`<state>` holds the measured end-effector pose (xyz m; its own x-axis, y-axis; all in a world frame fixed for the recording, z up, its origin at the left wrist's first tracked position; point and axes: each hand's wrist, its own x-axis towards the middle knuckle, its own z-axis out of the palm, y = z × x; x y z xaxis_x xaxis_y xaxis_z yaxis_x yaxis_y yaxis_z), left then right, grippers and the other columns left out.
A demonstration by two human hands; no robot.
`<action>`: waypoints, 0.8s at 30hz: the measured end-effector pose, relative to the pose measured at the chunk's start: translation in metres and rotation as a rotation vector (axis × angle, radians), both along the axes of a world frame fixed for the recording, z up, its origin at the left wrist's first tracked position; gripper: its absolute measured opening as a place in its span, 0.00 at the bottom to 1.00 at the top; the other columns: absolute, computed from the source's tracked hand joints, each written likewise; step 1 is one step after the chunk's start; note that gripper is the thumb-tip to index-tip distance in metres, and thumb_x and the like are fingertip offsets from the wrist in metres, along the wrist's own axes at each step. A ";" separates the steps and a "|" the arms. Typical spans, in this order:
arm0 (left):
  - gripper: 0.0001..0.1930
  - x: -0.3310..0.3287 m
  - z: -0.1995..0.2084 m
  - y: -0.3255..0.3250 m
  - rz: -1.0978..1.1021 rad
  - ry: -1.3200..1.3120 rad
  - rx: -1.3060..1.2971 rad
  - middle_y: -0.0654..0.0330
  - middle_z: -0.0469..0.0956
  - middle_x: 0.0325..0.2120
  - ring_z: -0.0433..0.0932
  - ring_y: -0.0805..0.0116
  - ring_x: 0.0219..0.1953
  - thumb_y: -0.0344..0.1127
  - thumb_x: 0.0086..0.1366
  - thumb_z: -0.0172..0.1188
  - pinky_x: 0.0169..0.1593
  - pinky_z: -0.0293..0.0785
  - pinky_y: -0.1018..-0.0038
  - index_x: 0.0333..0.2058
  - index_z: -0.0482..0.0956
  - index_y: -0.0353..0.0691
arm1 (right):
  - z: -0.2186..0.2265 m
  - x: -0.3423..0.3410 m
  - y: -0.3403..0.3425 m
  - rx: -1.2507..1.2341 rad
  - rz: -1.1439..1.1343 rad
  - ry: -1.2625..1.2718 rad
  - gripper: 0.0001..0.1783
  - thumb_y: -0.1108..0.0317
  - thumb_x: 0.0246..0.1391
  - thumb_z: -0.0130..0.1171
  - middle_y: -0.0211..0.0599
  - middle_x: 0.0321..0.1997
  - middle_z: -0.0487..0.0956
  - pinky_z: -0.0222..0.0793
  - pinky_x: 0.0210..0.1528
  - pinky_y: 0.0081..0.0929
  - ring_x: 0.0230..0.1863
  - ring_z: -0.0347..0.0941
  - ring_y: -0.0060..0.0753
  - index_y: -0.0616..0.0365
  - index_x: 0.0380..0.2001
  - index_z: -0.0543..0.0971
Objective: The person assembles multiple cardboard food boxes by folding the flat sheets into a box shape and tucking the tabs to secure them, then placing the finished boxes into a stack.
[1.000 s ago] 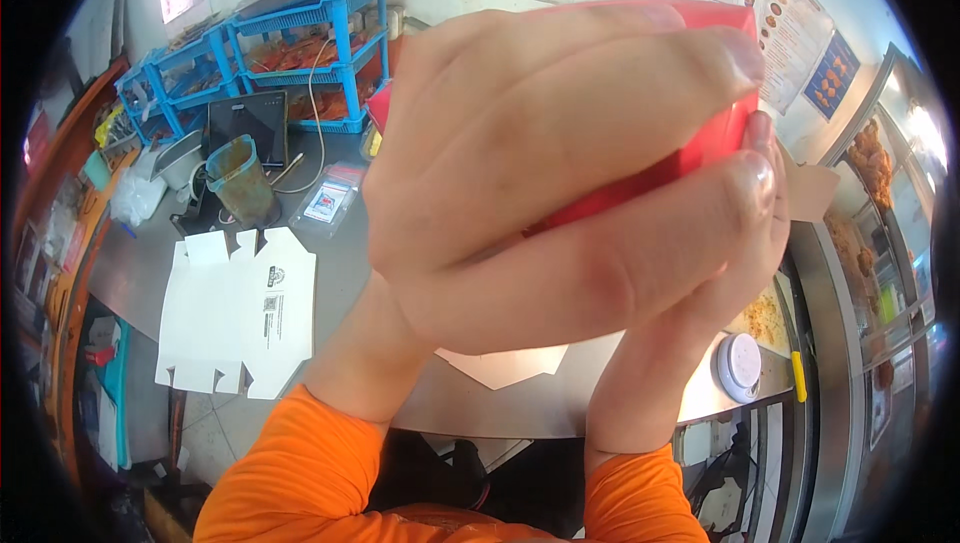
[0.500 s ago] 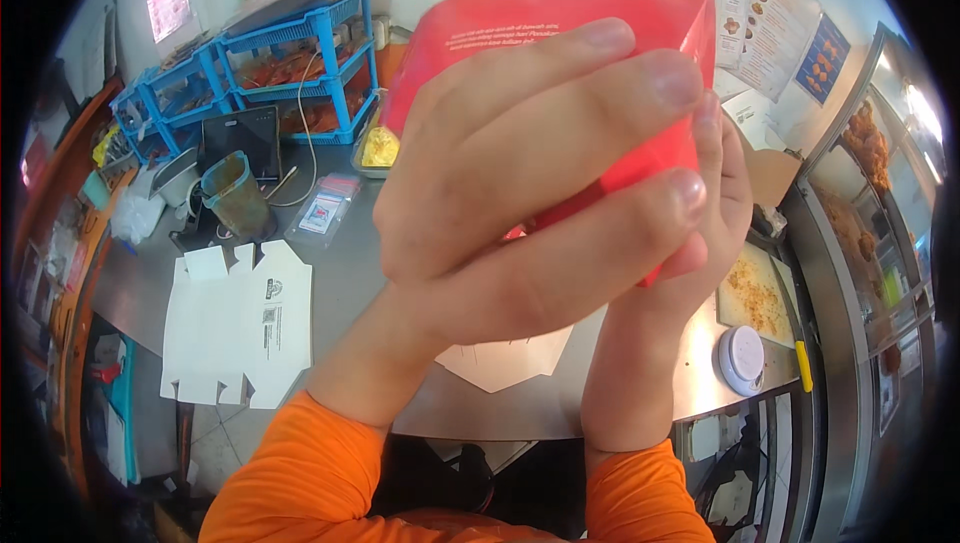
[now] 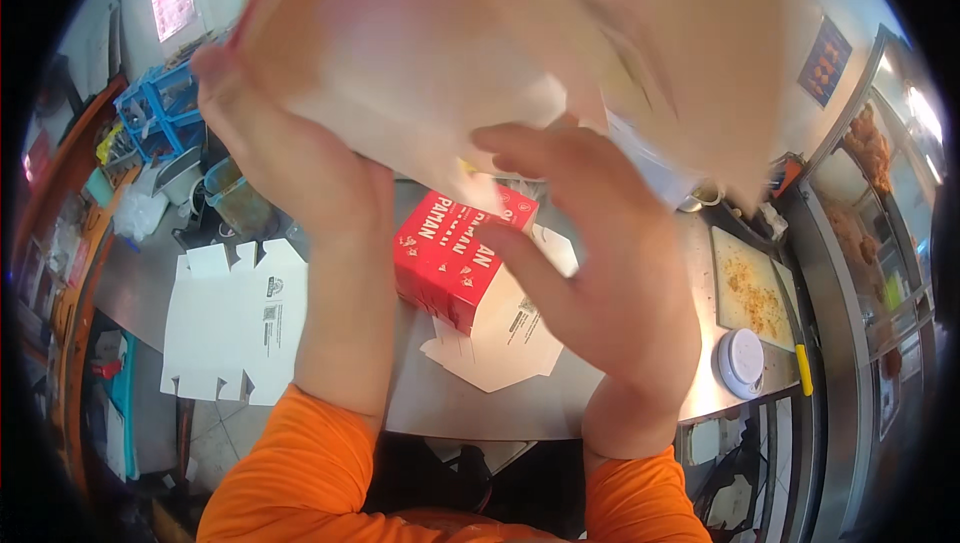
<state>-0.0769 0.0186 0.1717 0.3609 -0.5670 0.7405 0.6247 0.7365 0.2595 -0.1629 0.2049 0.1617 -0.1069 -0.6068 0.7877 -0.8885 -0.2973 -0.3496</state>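
Note:
Close in front of me is a large sheet of cardboard [image 3: 420, 33], blurred, its pale inner side toward me and a strip of red at its left edge. My left hand [image 3: 310, 163] grips it from the left, the fingers partly hidden. Just under its lower right part is my right hand [image 3: 590, 243], thumb and fingers apart; whether it touches the cardboard I cannot tell. Beyond my hands a red printed carton [image 3: 440, 253] stands on the table, over a flat pale carton blank [image 3: 530, 343].
Left on the steel table [image 3: 430, 398] lies a white die-cut carton blank [image 3: 235, 328]. Behind it are a cloudy plastic jug [image 3: 240, 203] and blue racks [image 3: 160, 108]. To the right are a crumb-covered cutting board [image 3: 750, 283], a yellow-handled knife [image 3: 803, 368], a round white lid [image 3: 741, 361] and a glass food cabinet [image 3: 860, 203].
The red cardboard held between both hands has turned and now shows its pale inside, larger and nearer. My hands have moved apart, and the red carton on the table has come into view.

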 end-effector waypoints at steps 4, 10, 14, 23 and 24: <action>0.33 0.010 0.005 -0.016 -0.430 0.155 0.242 0.55 0.72 0.67 0.70 0.55 0.69 0.59 0.84 0.31 0.72 0.66 0.55 0.68 0.70 0.39 | -0.005 -0.004 -0.008 0.093 -0.243 0.121 0.27 0.74 0.53 0.70 0.43 0.48 0.82 0.78 0.48 0.36 0.47 0.81 0.44 0.52 0.58 0.80; 0.33 0.000 0.002 -0.023 -0.650 0.105 0.332 0.54 0.69 0.70 0.67 0.53 0.72 0.56 0.85 0.26 0.74 0.63 0.53 0.71 0.66 0.40 | 0.000 -0.014 -0.006 0.081 -0.102 -0.012 0.27 0.79 0.57 0.66 0.42 0.51 0.82 0.77 0.49 0.33 0.48 0.81 0.39 0.55 0.61 0.79; 0.32 0.003 0.003 -0.028 -0.729 0.132 0.347 0.52 0.68 0.70 0.67 0.52 0.71 0.55 0.85 0.26 0.74 0.63 0.52 0.72 0.65 0.39 | 0.000 -0.023 -0.015 -0.111 -0.169 0.117 0.26 0.83 0.59 0.59 0.44 0.55 0.80 0.77 0.50 0.31 0.53 0.79 0.39 0.58 0.62 0.78; 0.24 0.006 0.008 -0.027 -0.873 0.177 0.572 0.52 0.78 0.60 0.77 0.55 0.62 0.45 0.85 0.39 0.67 0.72 0.58 0.65 0.72 0.34 | 0.001 -0.030 -0.018 -0.213 -0.169 0.224 0.31 0.89 0.45 0.55 0.45 0.47 0.79 0.75 0.49 0.38 0.49 0.76 0.51 0.57 0.54 0.83; 0.24 0.005 0.007 -0.025 -0.874 0.178 0.571 0.52 0.78 0.60 0.77 0.55 0.62 0.45 0.85 0.39 0.67 0.72 0.58 0.65 0.72 0.34 | 0.001 -0.029 -0.018 -0.214 -0.170 0.225 0.31 0.89 0.45 0.55 0.45 0.47 0.79 0.75 0.49 0.38 0.49 0.76 0.51 0.57 0.54 0.83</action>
<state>-0.0717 -0.0063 0.1789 -0.2639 -0.9292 0.2588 0.9417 -0.1900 0.2778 -0.1923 0.1868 0.1629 -0.0013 -0.4136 0.9105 -0.9793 -0.1836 -0.0848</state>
